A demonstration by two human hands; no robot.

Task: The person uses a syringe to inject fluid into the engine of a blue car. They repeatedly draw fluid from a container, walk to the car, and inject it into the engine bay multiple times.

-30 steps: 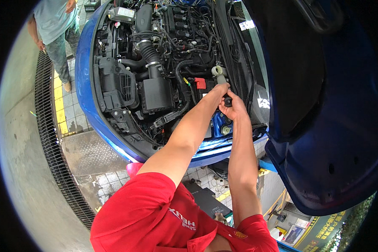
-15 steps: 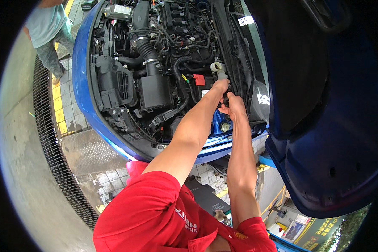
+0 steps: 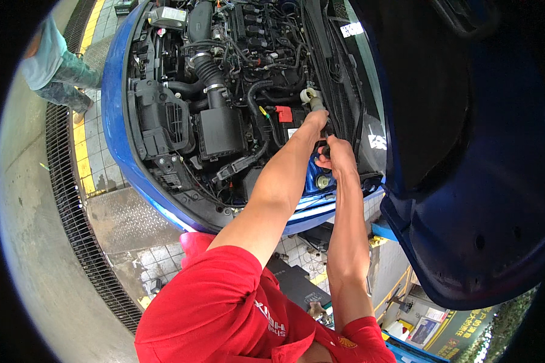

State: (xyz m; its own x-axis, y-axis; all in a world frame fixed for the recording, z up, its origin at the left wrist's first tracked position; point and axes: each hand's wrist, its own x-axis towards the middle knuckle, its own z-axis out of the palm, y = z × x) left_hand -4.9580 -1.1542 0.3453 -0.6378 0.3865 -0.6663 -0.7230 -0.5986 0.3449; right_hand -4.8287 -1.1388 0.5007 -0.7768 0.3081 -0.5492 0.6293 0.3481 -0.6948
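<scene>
I see my left hand gripping the pale pipe end at the engine bay's far right; my right hand pinches, perhaps, a small dark cap. I'd next steady both.

A car workshop: open engine bay, raised bonnet, floor drain grating.

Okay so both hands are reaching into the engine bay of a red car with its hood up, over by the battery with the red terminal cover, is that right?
Not quite: the car is blue, not red, as the head view shows; the red you see is the person's shirt sleeve. The rest holds: the left hand and right hand reach into the open engine bay near the red terminal cover, with the raised blue hood alongside.
</scene>
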